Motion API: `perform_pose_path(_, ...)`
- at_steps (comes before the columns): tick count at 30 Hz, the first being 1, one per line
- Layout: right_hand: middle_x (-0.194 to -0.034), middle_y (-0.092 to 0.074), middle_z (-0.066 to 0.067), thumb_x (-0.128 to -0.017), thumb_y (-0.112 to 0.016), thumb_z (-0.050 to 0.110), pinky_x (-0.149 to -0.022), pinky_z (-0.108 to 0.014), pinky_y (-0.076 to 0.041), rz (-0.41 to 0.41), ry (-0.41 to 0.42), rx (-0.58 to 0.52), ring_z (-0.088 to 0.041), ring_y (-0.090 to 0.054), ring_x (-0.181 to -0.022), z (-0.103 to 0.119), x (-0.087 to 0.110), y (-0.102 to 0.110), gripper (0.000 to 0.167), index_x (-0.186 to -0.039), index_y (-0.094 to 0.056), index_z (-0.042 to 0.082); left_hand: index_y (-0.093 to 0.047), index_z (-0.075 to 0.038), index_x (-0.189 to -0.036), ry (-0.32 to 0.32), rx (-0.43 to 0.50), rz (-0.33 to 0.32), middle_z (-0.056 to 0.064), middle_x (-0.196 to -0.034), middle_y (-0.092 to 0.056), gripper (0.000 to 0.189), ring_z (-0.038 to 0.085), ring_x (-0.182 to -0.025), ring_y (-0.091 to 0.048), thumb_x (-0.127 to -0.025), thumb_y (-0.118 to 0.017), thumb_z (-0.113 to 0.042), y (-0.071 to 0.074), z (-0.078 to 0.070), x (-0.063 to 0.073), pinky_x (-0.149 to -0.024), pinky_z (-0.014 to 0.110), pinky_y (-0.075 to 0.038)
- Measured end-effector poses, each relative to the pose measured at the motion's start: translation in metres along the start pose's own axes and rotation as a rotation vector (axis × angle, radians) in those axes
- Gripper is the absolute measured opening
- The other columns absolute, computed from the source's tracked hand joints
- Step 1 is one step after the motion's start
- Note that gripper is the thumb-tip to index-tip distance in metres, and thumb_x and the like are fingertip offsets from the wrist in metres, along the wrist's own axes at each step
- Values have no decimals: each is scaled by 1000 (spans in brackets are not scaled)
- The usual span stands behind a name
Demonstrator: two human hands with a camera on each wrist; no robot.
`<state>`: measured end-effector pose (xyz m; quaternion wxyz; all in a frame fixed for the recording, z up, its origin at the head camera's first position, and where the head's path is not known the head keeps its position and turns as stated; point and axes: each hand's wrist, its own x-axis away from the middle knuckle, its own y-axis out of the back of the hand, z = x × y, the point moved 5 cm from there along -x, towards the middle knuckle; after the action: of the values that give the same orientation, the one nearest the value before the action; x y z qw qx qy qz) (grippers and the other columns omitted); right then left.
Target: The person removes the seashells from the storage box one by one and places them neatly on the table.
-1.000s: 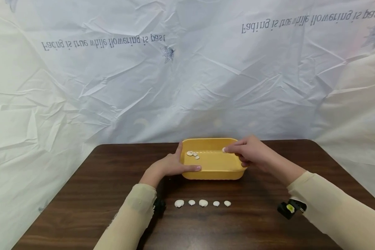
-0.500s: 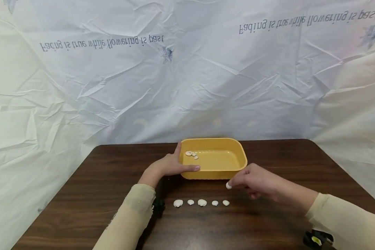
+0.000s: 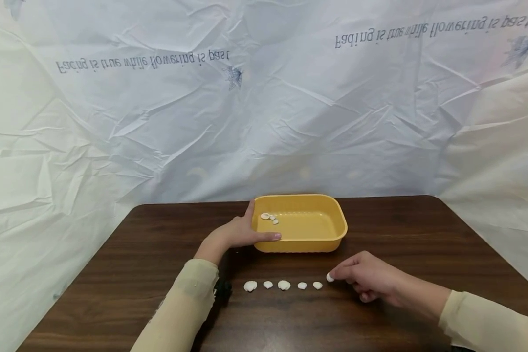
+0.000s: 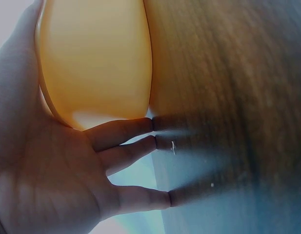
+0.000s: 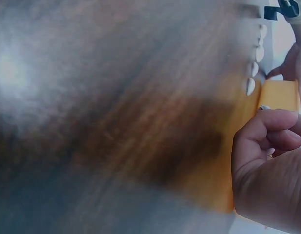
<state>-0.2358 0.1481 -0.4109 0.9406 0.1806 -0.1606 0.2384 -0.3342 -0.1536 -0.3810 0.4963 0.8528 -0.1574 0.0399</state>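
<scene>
In the head view my left hand (image 3: pixel 238 231) rests against the left end of a yellow plastic basin (image 3: pixel 301 246), the thumb lying along its front rim. The left wrist view shows straight, spread fingers (image 4: pixel 135 199) by the basin's end, their tips at the table. My right hand (image 3: pixel 374 277) pinches a small white seashell (image 3: pixel 330 277) between thumb and fingertips. That shell is low over the table or touching it; which, I cannot tell. Directly left of it is the row's rightmost white seashell (image 3: pixel 318 285), with several more in line. A few seashells (image 3: pixel 265 216) lie inside the basin's left part.
A dark brown wooden table (image 3: pixel 158 274) carries everything. Behind it hangs a wrinkled white sheet (image 3: pixel 264 117) with printed lettering. The shell row, starting with a larger shell (image 3: pixel 250 286) at the left, runs across the table in front of the basin.
My right hand has come out of the basin with the seashell, moving toward me and down to the right end of the row. The left hand stays on the basin.
</scene>
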Motion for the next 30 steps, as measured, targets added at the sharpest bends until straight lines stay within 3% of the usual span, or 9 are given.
perform_pose_path(15, -61, -26, 7, -100, -72, 27, -51, -25, -30, -22, -8, 0, -12, -21, -53, -8, 0, -5, 23, -102, -78, 4, 17, -31, -170, -3, -3, 0, 27, -170, -35, 144, 40, -154, -44, -73, -68, -93, -1, 2, -3, -120, 55, -43)
perform_pose_path(24, -56, -28, 8, -97, -73, 22, -50, -23, -32, -42, 5, 23, -10, -29, -51, -8, 2, -4, 21, -106, -80, 3, 19, -32, -170, 0, 6, 6, 27, -172, -31, 144, 42, -158, -37, -73, -69, -92, -1, 1, -2, -121, 57, -41)
perform_pose_path(30, -54, -29, 7, -98, -74, 22, -50, -23, -32, -60, 0, 32, -10, -29, -51, -9, 4, -2, 22, -108, -81, 3, 19, -32, -170, 3, -2, 9, 27, -171, -33, 144, 42, -156, -40, -73, -69, -93, -1, 1, -2, -121, 57, -41)
